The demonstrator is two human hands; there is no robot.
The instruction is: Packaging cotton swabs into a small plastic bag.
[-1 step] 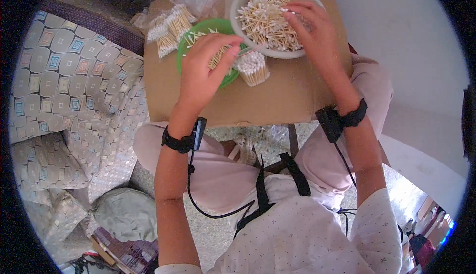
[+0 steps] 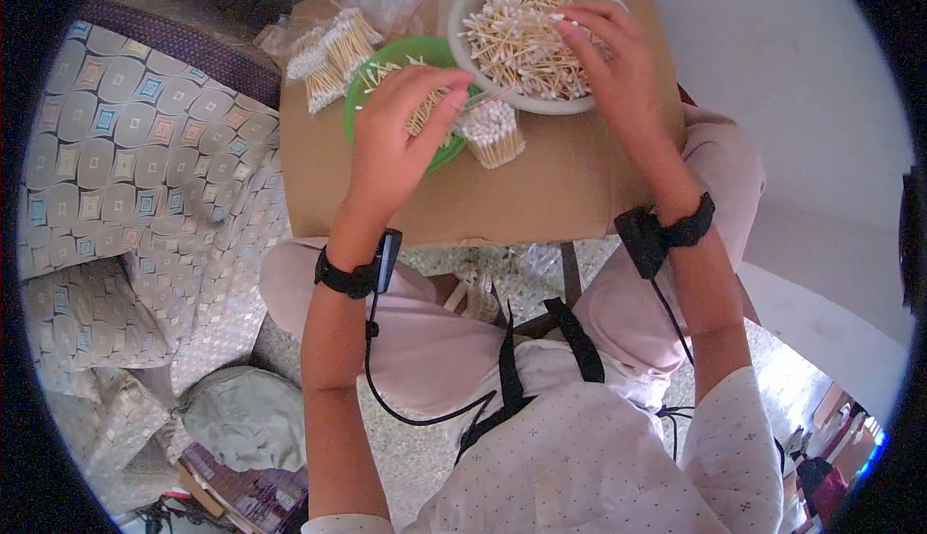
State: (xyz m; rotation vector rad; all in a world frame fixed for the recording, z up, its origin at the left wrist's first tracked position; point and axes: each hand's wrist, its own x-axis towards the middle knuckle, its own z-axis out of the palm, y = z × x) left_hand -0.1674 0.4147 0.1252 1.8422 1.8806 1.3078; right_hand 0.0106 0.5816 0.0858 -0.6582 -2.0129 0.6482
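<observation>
Left hand (image 2: pixel 396 138) over the green plate (image 2: pixel 359 99), fingers curled round a few cotton swabs (image 2: pixel 425 114). Right hand (image 2: pixel 618 61) reaches into the white bowl (image 2: pixel 462 13) of loose swabs, fingertips pinching some; can't tell how many. Bundled swabs (image 2: pixel 492 133) stand on the cardboard (image 2: pixel 541 186) just beside plate & bowl.

Matt cardboard board (image 2: pixel 541 196), glossy green plastic plate (image 2: pixel 359 114)
</observation>
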